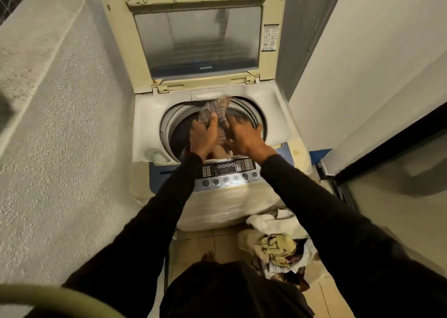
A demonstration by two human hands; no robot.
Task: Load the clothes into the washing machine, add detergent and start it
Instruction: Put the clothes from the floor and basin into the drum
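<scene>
The top-loading washing machine (217, 196) is seen with its lid (198, 39) raised upright, and its drum opening (251, 114) is partly filled by both arms. On the tiled floor just right of the machine, a pile of clothes (278, 242) is left waiting, so loading is judged only partly done. Over the drum, a patterned garment (215, 110) is held up, touching the rear rim. The left hand (204, 133) is curled round its lower part; the right hand (244, 135) is spread with fingers fairly straight beside the cloth, and whether it grips cannot be told. The garment is best pushed well down and kept clear of the rim before release. The control panel (229, 172) is half covered by the sleeves. The drum's contents are mostly hidden, the garment is blurred, and no detergent can be made out.
</scene>
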